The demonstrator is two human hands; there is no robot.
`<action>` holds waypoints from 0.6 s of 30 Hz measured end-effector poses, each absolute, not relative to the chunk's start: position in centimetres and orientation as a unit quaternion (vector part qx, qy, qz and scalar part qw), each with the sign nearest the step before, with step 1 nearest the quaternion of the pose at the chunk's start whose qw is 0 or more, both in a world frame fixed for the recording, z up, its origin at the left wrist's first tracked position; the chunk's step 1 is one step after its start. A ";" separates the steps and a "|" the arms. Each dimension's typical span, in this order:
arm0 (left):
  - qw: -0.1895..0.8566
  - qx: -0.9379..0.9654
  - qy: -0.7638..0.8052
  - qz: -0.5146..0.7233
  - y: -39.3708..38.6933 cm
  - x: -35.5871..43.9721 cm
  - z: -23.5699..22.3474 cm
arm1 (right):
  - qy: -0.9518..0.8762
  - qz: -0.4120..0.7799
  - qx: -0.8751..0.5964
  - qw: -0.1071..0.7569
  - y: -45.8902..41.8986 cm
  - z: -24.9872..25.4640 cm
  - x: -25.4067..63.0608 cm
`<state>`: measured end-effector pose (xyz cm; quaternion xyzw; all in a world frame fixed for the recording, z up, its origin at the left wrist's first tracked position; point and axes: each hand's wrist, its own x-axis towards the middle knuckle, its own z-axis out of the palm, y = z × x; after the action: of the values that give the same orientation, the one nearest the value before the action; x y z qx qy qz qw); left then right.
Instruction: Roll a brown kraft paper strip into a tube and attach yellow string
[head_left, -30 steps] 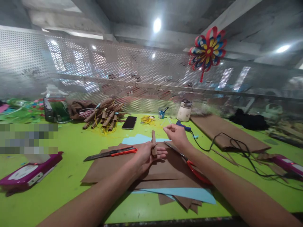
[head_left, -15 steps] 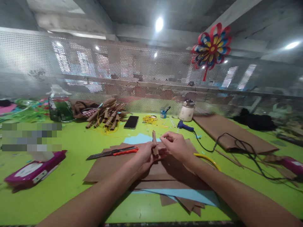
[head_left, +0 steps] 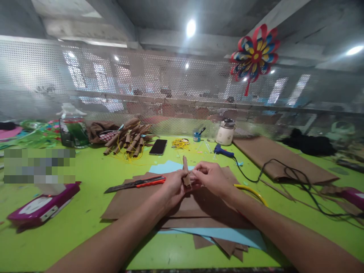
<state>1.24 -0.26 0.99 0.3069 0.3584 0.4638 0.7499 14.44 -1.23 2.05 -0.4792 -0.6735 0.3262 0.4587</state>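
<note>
My left hand (head_left: 176,186) is closed round a narrow brown paper roll (head_left: 186,175), which stands tilted above the sheets. Close by on its right is my right hand (head_left: 210,176), with thumb and forefinger pinched together at the roll's side; whatever lies between those fingertips is too small to name. Below both hands lie brown paper sheets (head_left: 131,203) with light blue paper (head_left: 222,233) among them. An orange utility knife (head_left: 136,184), blade pointing left, rests on the sheets beside my left hand. Part of a yellow handle (head_left: 251,191) shows behind my right forearm.
Beyond the hands are a phone (head_left: 158,147), a bundle of brown paper rolls (head_left: 133,138), yellow string (head_left: 179,143) and a blue glue gun (head_left: 224,151) with a black cord. A purple power strip (head_left: 42,206) stands left. Folded brown paper (head_left: 281,159) lies right.
My right hand's fingertips have come in closer to the paper roll. The roll has turned slightly in my left hand, which stays in about the same place.
</note>
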 end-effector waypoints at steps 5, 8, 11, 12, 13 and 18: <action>0.750 0.302 0.359 0.467 0.2 1.3 0.5 | -0.699 0.303 -0.485 0.430 -1.9 2.0 14.0; 0.745 0.299 0.357 0.477 0.6 1.2 0.1 | -0.716 0.291 -0.478 0.417 -2.1 1.9 13.9; 0.736 0.296 0.356 0.494 0.8 1.0 0.0 | -0.764 0.238 -0.465 0.378 -2.7 1.6 13.8; 0.734 0.295 0.355 0.498 0.8 1.0 0.0 | -0.781 0.209 -0.464 0.362 -3.0 1.6 13.7; 0.732 0.295 0.355 0.500 0.8 0.9 0.1 | -0.795 0.180 -0.464 0.347 -3.4 1.7 13.6; 0.738 0.289 0.362 0.490 0.6 0.8 1.1 | -0.827 0.075 -0.491 0.264 -5.4 2.6 12.8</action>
<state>0.81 0.60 1.07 0.2892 0.3620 0.4901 0.7383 12.80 -5.43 2.60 -0.4913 -0.8266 0.0754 0.2638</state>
